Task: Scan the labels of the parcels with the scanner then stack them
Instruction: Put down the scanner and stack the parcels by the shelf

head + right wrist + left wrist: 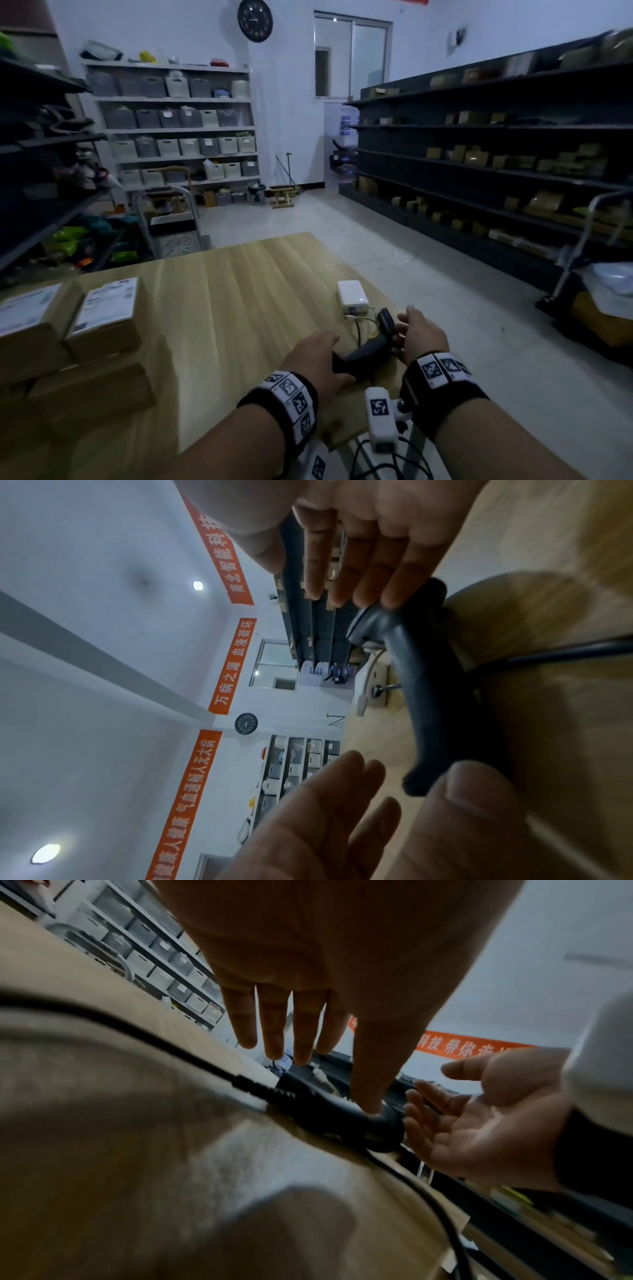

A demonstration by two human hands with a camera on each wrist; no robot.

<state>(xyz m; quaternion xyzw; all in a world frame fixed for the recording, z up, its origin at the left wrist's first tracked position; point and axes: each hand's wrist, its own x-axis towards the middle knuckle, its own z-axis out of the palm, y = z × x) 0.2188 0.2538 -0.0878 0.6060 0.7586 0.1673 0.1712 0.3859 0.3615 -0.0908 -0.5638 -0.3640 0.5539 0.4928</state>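
A black handheld scanner (368, 349) lies on the wooden table (222, 291) near its right edge, its cable (137, 1034) trailing toward me. My left hand (318, 356) hovers over the handle with straight fingers, the thumb touching the handle's end (421, 777). My right hand (421, 332) is open beside the scanner's head, its fingertips (387, 599) touching the head. Neither hand grips the scanner (335, 1112). Brown cardboard parcels (106, 315) with white labels sit stacked at the table's left, with another parcel (27, 325) beside them.
A small white box (352, 294) with plugged-in cables sits just beyond the scanner. A hand trolley (171, 219) stands past the table's far left edge. Dark shelving (479, 171) runs along the right; a cart (599, 291) stands at the right.
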